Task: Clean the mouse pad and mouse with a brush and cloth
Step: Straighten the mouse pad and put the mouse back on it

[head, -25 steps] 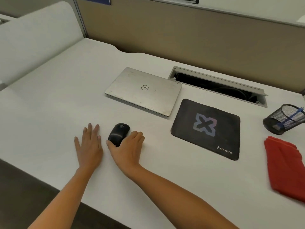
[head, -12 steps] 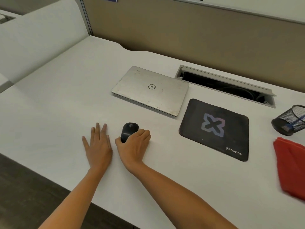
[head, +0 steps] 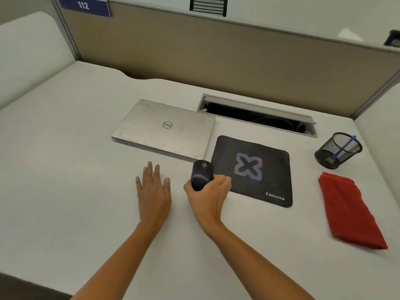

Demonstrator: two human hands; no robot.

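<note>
Low in the centre of the frame, the left hand (head: 153, 191) is lying flat on the white desk (head: 65, 169), fingers straight, holding nothing. Just right of it, the right hand (head: 208, 197) is gripping the black mouse (head: 201, 173) at the mouse pad's (head: 276, 169) left edge. The red cloth (head: 350, 211) is lying at far right; above it, a blue brush (head: 345, 147) is leaning in a mesh cup (head: 331, 158).

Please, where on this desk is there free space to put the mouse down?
The widest bare desk lies left of the left hand and the laptop. Another bare patch lies on the near side of the mouse pad, left of the red cloth. It is crowded around the right hand, which holds the mouse between laptop and pad.
</note>
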